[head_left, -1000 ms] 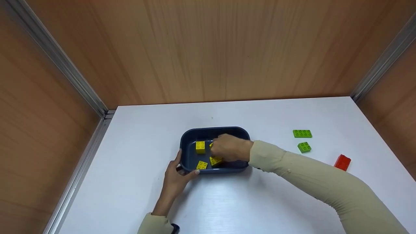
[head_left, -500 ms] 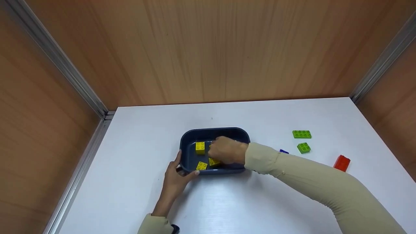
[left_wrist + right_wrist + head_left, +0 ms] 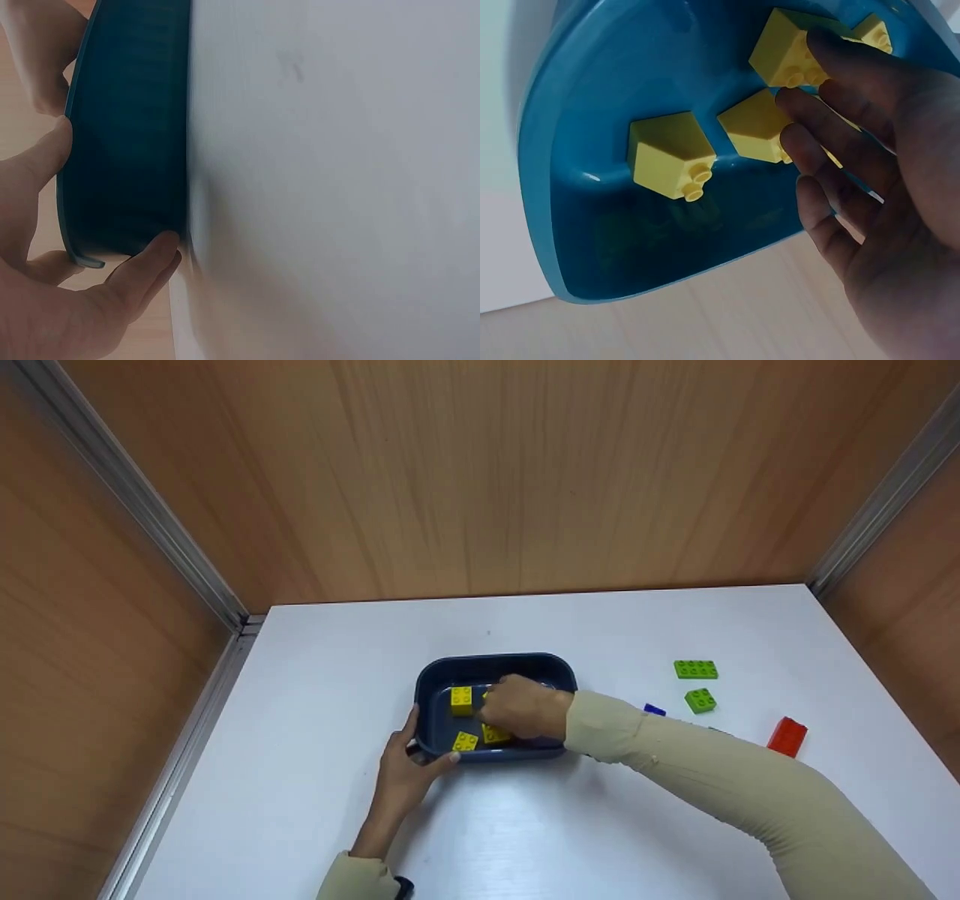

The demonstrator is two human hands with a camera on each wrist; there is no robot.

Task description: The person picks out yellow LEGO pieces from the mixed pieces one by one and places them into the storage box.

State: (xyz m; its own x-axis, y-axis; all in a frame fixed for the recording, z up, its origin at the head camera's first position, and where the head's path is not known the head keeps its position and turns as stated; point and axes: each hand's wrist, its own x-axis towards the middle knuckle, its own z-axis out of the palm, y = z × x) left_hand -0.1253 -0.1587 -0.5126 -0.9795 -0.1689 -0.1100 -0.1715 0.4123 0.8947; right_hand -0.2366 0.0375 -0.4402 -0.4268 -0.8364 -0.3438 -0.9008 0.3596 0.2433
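A dark blue tub [image 3: 442, 661] holds several yellow building bricks. My left hand [image 3: 405, 771] grips the tub's left end; in the left wrist view its thumb lies on the rim and its fingers reach the underside. My right hand [image 3: 523, 705] is down inside the tub among the bricks. In the right wrist view its thumb and curled fingers lie on either side of a yellow brick [image 3: 776, 60], with another yellow brick [image 3: 750, 127] right at the fingertips. A separate yellow brick [image 3: 671, 154] sits apart from the hand. The head view hides part of the tub behind this hand.
On the right of the white table [image 3: 322, 675] lie a long green brick [image 3: 696, 669], a small green brick [image 3: 700, 700] and a red brick [image 3: 787, 736]. A blue brick [image 3: 654, 709] peeks out behind the right sleeve. Wooden panels surround the table.
My right hand has shifted slightly left within the tub, and a yellow brick under it has moved slightly left too. The blue brick has come into view behind the sleeve. My left hand stays put.
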